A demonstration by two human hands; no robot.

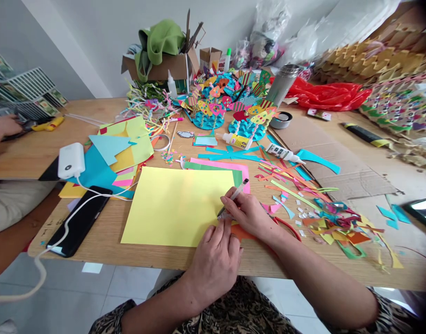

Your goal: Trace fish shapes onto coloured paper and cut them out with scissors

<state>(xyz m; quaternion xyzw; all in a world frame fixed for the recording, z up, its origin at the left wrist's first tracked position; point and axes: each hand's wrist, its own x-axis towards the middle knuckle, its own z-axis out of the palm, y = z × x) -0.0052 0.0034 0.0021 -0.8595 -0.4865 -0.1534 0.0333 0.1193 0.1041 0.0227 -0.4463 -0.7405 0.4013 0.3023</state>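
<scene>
A large yellow sheet of paper [174,204] lies in front of me on the wooden table. My right hand [249,211] is closed around a pen [239,189] with a clear barrel and dark ends. The pen slants, its tip down at the sheet's right part. Just below the tip, my left hand [218,253] rests palm down at the sheet's lower right corner, its fingers bunched and bent. What lies under those fingertips is hidden. Red-handled scissors [287,227] lie partly under my right forearm, beside an orange paper piece [242,232].
Paper scraps [352,232] spread on the right, near glue bottles [282,152]. Blue bases with paper fish [251,125] stand behind. Left are coloured papers [101,162], a white power bank [71,160] with cable and a black phone [82,222]. Another person's hand [7,126] is far left.
</scene>
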